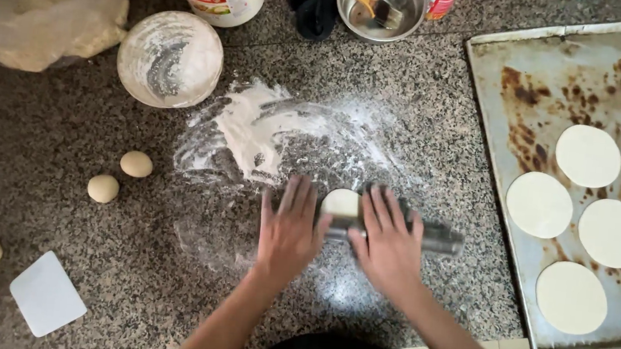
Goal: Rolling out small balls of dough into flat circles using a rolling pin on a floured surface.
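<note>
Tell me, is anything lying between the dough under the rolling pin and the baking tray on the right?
Nothing visible does. The dough lies under the rolling pin, which both hands press. Between it and the tray there is only bare counter. The tray holds flat rounds, with free space at its top.

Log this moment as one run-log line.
left hand flat on rolling pin | right hand flat on pin | dough piece under pin | rolled discs on tray
</note>
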